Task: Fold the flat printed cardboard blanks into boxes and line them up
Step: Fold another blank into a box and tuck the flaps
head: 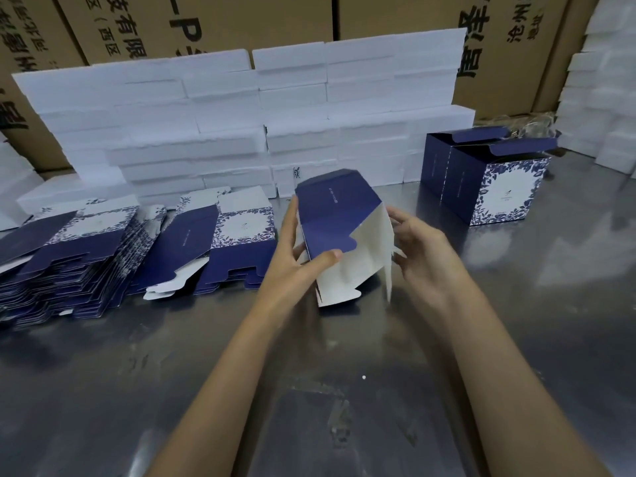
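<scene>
Folding a blank (339,235) in both hands' grip — left (296,256), right (418,242) — two boxes (488,180) done, stacks (79,263) left.

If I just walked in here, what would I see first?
Right in the middle, two hands, the left hand and the right hand, hold a half-folded blue box with its white inside showing, above the shiny metal table. To the left lie messy stacks of flat blue blanks, and at the far right stand finished boxes with leafy blue patterns. Behind everything rises a wall of white foam blocks.
</scene>
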`<state>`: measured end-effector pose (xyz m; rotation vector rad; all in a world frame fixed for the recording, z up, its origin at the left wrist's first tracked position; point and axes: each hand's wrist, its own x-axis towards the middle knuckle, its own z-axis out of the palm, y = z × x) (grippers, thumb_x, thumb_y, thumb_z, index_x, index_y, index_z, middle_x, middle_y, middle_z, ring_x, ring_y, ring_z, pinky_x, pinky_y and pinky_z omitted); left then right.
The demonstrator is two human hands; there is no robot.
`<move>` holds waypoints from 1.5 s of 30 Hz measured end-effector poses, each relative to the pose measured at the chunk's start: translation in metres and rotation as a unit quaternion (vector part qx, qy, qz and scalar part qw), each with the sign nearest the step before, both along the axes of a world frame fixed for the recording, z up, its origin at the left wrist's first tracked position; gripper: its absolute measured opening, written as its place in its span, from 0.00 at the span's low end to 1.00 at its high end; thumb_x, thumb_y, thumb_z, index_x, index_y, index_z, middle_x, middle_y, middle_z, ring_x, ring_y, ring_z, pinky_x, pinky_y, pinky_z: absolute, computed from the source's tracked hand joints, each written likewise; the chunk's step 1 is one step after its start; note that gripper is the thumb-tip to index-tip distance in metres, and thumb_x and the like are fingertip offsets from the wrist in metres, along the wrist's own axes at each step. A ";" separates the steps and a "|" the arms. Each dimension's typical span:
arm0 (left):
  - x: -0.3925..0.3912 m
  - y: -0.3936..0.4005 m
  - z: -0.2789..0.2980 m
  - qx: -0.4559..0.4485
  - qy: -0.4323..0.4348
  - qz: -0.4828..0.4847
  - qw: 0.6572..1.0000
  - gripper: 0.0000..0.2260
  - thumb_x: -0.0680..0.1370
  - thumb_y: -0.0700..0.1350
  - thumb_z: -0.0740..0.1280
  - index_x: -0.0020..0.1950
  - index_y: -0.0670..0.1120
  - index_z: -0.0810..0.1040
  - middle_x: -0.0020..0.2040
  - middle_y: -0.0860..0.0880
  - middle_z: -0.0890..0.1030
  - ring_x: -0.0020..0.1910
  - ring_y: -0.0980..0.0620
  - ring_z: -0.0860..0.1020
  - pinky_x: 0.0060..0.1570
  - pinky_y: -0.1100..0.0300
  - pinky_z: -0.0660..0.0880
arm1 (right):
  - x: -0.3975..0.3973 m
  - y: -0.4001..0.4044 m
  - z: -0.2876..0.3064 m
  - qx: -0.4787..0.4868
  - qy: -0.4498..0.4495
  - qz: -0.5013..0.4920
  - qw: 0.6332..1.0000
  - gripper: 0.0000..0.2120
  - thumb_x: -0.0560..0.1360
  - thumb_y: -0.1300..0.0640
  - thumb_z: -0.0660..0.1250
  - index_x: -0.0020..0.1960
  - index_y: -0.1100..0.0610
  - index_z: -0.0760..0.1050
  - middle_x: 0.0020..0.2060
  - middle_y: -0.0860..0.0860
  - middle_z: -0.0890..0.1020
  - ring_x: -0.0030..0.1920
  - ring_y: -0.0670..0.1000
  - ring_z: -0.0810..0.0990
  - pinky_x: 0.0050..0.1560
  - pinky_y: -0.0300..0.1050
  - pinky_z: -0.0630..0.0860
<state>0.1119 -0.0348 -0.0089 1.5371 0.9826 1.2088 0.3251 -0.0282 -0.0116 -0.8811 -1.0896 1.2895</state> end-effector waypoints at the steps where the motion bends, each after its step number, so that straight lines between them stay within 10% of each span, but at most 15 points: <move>1: 0.002 0.001 0.003 0.012 0.008 0.004 1.000 0.41 0.73 0.43 0.74 0.76 0.70 0.58 0.72 0.73 0.66 0.70 0.68 0.69 0.67 0.65 0.70 | 0.002 0.001 -0.002 -0.006 -0.052 -0.016 0.999 0.26 0.68 0.56 0.63 0.65 0.49 0.80 0.62 0.43 0.82 0.59 0.43 0.80 0.60 0.46 0.73; 6: 0.006 0.006 0.014 0.028 0.107 -0.013 0.994 0.40 0.73 0.33 0.68 0.77 0.63 0.61 0.80 0.56 0.58 0.78 0.49 0.61 0.72 0.45 0.68 | 0.004 0.006 -0.004 -0.030 -0.112 -0.021 0.993 0.29 0.63 0.54 0.74 0.63 0.42 0.79 0.61 0.39 0.82 0.63 0.44 0.80 0.67 0.51 0.71; 10: 0.013 0.012 0.027 0.062 0.075 0.082 0.992 0.20 0.79 0.38 0.70 0.69 0.49 0.74 0.66 0.69 0.66 0.69 0.63 0.70 0.73 0.53 0.67 | 0.003 0.006 -0.006 -0.039 -0.163 -0.013 0.986 0.29 0.66 0.54 0.79 0.65 0.43 0.76 0.62 0.41 0.82 0.55 0.39 0.83 0.53 0.38 0.75; 16: 0.020 0.017 0.030 0.057 0.036 0.140 0.988 0.06 0.77 0.53 0.72 0.53 0.58 0.81 0.74 0.56 0.71 0.68 0.60 0.72 0.69 0.58 0.67 | -0.014 0.005 -0.009 -0.015 -0.285 -0.090 0.954 0.32 0.67 0.45 0.81 0.66 0.46 0.71 0.54 0.39 0.79 0.46 0.37 0.82 0.38 0.28 0.74; 21: 0.028 0.020 0.024 0.067 0.034 0.146 0.986 0.19 0.76 0.57 0.72 0.65 0.55 0.78 0.69 0.60 0.75 0.59 0.67 0.72 0.58 0.68 0.68 | -0.019 0.008 -0.009 -0.016 -0.318 -0.136 0.938 0.38 0.61 0.37 0.81 0.62 0.49 0.68 0.51 0.46 0.79 0.49 0.43 0.79 0.40 0.36 0.72; 30: 0.028 0.017 0.016 0.059 0.011 0.147 0.987 0.12 0.75 0.59 0.72 0.58 0.62 0.79 0.67 0.62 0.75 0.59 0.69 0.72 0.55 0.72 0.68 | -0.021 0.007 -0.016 -0.016 -0.331 -0.144 0.932 0.39 0.61 0.32 0.79 0.62 0.49 0.67 0.50 0.46 0.79 0.49 0.43 0.79 0.40 0.37 0.72; 40: 0.020 0.015 0.025 0.049 -0.053 0.140 0.987 0.07 0.77 0.59 0.71 0.48 0.58 0.83 0.54 0.47 0.83 0.57 0.44 0.80 0.63 0.42 0.76 | -0.008 0.012 -0.020 0.009 -0.458 -0.111 0.882 0.36 0.56 0.26 0.76 0.46 0.54 0.75 0.35 0.45 0.78 0.35 0.47 0.74 0.36 0.43 0.71; 45: 0.025 0.014 0.025 0.058 -0.004 0.125 0.990 0.12 0.77 0.58 0.71 0.34 0.63 0.78 0.42 0.61 0.77 0.43 0.61 0.75 0.46 0.65 0.69 | -0.016 0.016 -0.024 0.042 -0.446 -0.139 0.883 0.22 0.67 0.28 0.71 0.48 0.44 0.77 0.30 0.42 0.78 0.32 0.42 0.76 0.32 0.37 0.67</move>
